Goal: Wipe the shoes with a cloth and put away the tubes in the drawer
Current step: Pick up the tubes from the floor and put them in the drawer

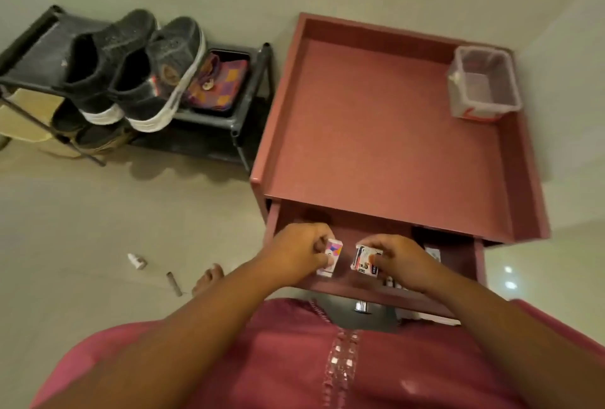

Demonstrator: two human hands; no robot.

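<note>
The drawer (pixel 458 254) of a pink bedside cabinet (pixel 386 133) stands pulled out below me. Over it, my left hand (pixel 301 256) grips a small white box with pink and purple print (pixel 334 253). A hand's width to the right, my right hand (pixel 397 259) pinches a second small white box with red and dark print (pixel 365 259). Both boxes hang inside the drawer's opening. Two dark grey shoes with white soles (pixel 137 71) sit on a black rack (pixel 242 104) at the far left.
A clear plastic container (pixel 484 84) stands at the cabinet top's back right corner. A colourful cloth item (pixel 217 84) lies on the rack beside the shoes. Two small tubes (pixel 137 261) (pixel 174 284) lie on the floor near my bare foot (pixel 208 279). More items lie in the drawer's right part.
</note>
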